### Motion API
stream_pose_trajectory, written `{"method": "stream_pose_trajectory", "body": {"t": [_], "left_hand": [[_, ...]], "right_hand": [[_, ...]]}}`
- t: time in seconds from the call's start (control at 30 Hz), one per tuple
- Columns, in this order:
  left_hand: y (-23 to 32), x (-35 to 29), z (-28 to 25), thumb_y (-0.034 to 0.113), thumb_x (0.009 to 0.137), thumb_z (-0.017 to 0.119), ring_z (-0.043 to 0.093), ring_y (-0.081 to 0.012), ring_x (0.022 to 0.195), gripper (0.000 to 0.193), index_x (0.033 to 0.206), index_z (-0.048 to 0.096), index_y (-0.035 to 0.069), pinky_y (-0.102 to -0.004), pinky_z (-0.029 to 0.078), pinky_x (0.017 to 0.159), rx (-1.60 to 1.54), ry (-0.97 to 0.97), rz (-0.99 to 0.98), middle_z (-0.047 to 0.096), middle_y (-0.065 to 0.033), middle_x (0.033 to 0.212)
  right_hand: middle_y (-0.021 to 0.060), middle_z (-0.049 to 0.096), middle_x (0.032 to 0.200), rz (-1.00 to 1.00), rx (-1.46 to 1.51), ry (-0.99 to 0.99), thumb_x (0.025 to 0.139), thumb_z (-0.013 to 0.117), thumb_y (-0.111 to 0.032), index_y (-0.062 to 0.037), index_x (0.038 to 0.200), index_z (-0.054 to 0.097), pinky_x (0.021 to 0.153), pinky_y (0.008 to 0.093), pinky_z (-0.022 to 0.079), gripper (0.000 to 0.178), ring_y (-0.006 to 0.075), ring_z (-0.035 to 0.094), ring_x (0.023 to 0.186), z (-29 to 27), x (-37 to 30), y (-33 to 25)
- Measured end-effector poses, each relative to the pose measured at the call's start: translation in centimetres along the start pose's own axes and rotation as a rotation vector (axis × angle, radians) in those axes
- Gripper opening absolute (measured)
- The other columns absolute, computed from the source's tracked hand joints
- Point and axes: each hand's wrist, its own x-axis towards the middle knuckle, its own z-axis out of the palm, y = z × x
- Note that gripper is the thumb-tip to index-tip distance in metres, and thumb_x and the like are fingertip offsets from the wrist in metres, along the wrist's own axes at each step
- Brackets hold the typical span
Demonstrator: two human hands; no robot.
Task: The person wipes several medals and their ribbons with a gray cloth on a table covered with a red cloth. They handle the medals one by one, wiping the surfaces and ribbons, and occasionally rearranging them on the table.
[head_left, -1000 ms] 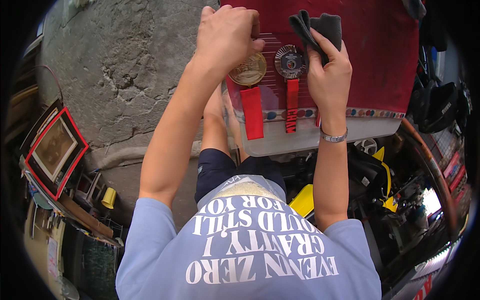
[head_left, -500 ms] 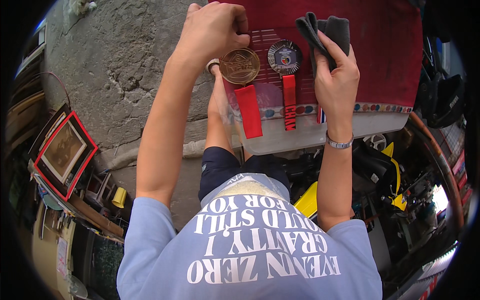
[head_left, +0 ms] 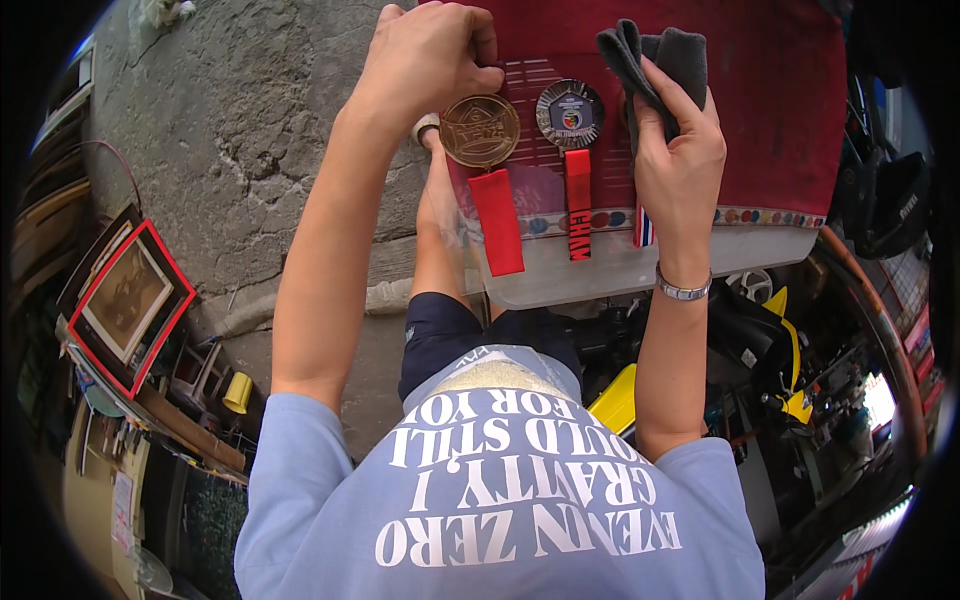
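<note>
My right hand (head_left: 685, 150) grips a folded dark grey cloth (head_left: 680, 62) between thumb and fingers, above the right part of the table. Partly covered by that hand and the cloth, a striped ribbon (head_left: 643, 228) hangs toward the near edge. Closed and curled, my left hand (head_left: 425, 60) is just beyond a gold-coloured medal (head_left: 480, 132); whatever its fingers hold, if anything, is hidden. The medal's red ribbon (head_left: 497, 222) points toward me. Between my hands lies a silver-coloured medal (head_left: 570, 113) with a dark centre and a red printed ribbon (head_left: 578, 205).
The table has a dark red cloth (head_left: 770, 120) with a patterned border, under a clear cover. Cracked concrete ground (head_left: 230, 130) stretches along the left. A red-framed picture (head_left: 130, 310) and a yellow cup (head_left: 238, 393) are at lower left; black and yellow machine parts (head_left: 790, 350) crowd the right.
My right hand has shifted slightly to the right with the cloth, showing a bit more of the striped ribbon. The left hand and the medals have stayed nearly still.
</note>
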Motion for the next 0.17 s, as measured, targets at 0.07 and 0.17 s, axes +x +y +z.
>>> {"method": "stream_pose_trajectory", "body": {"t": [0.07, 0.17], "left_hand": [[-0.03, 0.38, -0.34, 0.028, 0.074, 0.083, 0.068, -0.0217, 0.073, 0.024, 0.087, 0.073, 0.01, -0.0386, 0.043, 0.082, -0.003, -0.062, -0.039, 0.071, -0.003, 0.073], [-0.48, 0.46, -0.2, 0.031, 0.073, 0.084, 0.07, -0.022, 0.076, 0.027, 0.087, 0.074, 0.009, -0.038, 0.042, 0.088, -0.07, -0.075, -0.051, 0.072, -0.0032, 0.075]], "right_hand": [[0.0152, 0.068, 0.11, 0.01, 0.006, -0.008, 0.093, 0.067, -0.002, -0.0066, 0.124, 0.075, 0.078, 0.0392, 0.054, 0.032, 0.0288, 0.072, 0.092, 0.02, -0.02, -0.1], [0.0151, 0.068, 0.112, 0.038, 0.021, -0.026, 0.094, 0.066, -0.002, -0.0066, 0.124, 0.075, 0.079, 0.0392, 0.054, 0.032, 0.0281, 0.072, 0.093, -0.14, -0.05, -0.42]]}}
